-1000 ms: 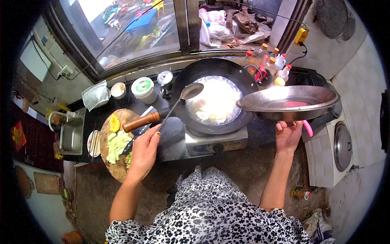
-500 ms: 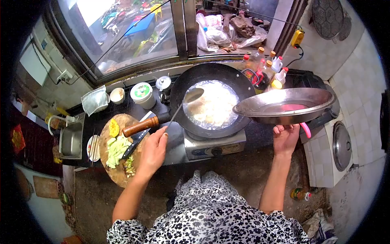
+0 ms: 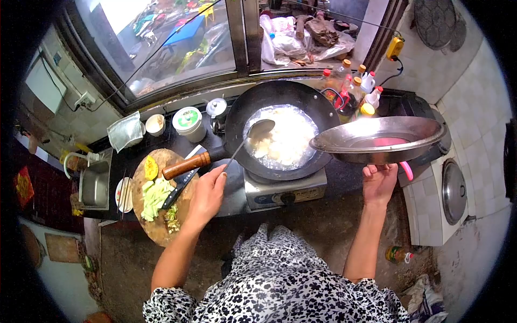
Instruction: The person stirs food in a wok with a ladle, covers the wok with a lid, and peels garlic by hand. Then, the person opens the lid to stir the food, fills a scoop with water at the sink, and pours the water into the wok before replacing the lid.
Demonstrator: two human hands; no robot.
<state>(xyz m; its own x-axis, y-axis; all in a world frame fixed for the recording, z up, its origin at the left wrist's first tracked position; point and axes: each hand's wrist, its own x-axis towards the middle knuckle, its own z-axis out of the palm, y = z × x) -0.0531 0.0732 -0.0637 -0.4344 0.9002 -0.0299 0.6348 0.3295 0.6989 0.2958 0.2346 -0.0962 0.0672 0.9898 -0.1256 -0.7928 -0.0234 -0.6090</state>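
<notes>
My left hand (image 3: 207, 196) is closed round the thin handle of a ladle (image 3: 262, 127). The ladle's bowl dips into the left side of a black wok (image 3: 318, 102), where pale pieces (image 3: 285, 137) lie in bright, foamy liquid. My right hand (image 3: 379, 184) holds up a wide metal basin (image 3: 377, 157) from below, at the right of the wok; most of its fingers are hidden under it. A pink handle-like piece (image 3: 406, 170) sticks out beside that hand. The wok's wooden handle (image 3: 186, 165) reaches left over a knife (image 3: 180, 188).
A round cutting board (image 3: 145, 226) bears chopped pale-green vegetable (image 3: 156, 198) and an orange-yellow piece (image 3: 151, 168). The wok sits on a steel stove (image 3: 285, 194). Bottles (image 3: 355, 99) stand behind the basin; a white tub (image 3: 189, 125) is left of the wok. A sink (image 3: 94, 188) lies far left.
The ladle's bowl has moved slightly right and down into the wok, my left hand shifting a little with it. The right hand and basin stay nearly still.
</notes>
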